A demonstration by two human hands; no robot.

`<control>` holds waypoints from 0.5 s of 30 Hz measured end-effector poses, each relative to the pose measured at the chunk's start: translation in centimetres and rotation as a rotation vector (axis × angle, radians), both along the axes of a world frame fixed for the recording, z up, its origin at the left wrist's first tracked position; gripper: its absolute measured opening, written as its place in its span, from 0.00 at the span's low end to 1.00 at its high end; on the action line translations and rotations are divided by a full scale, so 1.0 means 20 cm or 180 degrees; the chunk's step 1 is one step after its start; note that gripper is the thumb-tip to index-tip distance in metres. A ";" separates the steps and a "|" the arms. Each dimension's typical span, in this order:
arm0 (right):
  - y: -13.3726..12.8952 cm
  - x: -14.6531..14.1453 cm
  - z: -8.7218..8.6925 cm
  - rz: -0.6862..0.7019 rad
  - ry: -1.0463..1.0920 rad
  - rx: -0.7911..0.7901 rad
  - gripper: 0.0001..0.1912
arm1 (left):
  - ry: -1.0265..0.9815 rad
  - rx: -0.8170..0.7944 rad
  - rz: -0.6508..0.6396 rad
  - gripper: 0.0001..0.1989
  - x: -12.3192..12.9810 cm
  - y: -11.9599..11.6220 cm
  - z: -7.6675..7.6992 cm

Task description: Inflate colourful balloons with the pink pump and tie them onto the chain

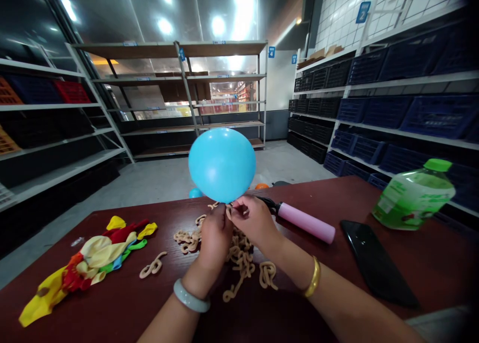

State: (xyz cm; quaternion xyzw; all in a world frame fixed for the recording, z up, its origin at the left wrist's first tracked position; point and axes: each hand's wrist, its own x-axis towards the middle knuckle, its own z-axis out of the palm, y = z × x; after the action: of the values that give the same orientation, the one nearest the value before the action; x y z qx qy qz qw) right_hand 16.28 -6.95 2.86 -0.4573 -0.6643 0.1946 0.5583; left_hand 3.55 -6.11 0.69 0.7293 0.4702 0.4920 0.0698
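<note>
A blue balloon (222, 165), inflated, floats at frame centre just above a dark red table (430, 263), its neck pinched between the fingertips of the left hand (214, 233) and right hand (253, 218) (apparently keeping air in), with beige ties (239, 258) heaped beneath.

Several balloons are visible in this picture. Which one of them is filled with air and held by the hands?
The light blue balloon, round and full, pinched at its neck by both hands. The yellow, red and green balloons lie flat on the table's left side.
</note>
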 end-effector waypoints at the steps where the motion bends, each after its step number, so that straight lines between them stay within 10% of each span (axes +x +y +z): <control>1: 0.01 0.00 0.00 0.0118 0.0106 -0.0139 0.04 | -0.0043 -0.0055 -0.0023 0.11 0.00 0.00 0.00; 7: 0.06 0.02 -0.03 0.1158 0.1013 -0.0942 0.07 | -0.0224 -0.0102 -0.0040 0.11 0.00 0.00 0.01; 15: 0.02 0.00 0.00 0.1297 0.1939 -0.1323 0.13 | -0.0892 -0.0525 -0.0099 0.14 0.01 0.00 -0.01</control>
State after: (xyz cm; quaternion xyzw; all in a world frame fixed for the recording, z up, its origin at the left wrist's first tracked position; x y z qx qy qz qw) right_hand 16.29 -6.48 2.86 -0.3410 -0.4923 0.5572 0.5752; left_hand 3.82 -6.08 0.46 0.6525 0.4834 0.5476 0.2020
